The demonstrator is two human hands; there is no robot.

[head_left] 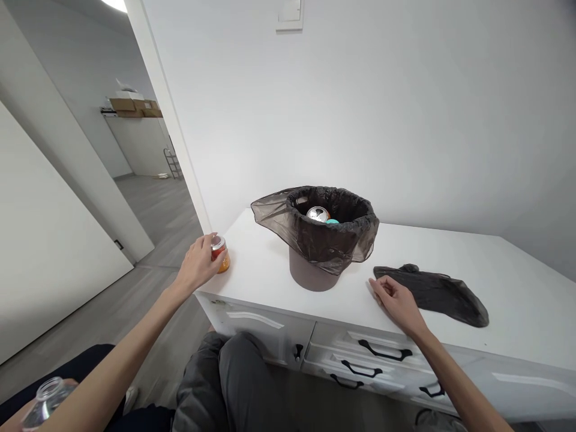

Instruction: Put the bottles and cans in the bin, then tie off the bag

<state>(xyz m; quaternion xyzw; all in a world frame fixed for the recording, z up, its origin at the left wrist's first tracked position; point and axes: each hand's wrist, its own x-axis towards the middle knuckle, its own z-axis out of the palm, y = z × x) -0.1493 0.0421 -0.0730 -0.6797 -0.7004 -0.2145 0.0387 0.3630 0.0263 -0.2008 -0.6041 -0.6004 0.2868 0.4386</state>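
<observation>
My left hand (pixel 200 262) is wrapped round an orange and red drink can (pixel 223 264), which stands upright near the left end of the white cabinet top (pixel 265 282). Its fingers cover part of the can's side. In the middle stands a brownish bin (pixel 310 276) lined with a dark see-through bag (pixel 321 246) folded over the rim. Inside, a silver can end (pixel 317 213) and a bit of turquoise (pixel 332 221) show. My right hand (pixel 398 303) rests loosely curled near the front edge, holding nothing visible, beside a flattened black plastic bag (pixel 443 294).
Drawers with black handles (pixel 384 351) line the cabinet front. At the lower left, another person's hand holds a clear plastic bottle (pixel 49 399). A doorway on the left opens onto a room with cardboard boxes (pixel 130 107). A wall switch (pixel 289 15) is above.
</observation>
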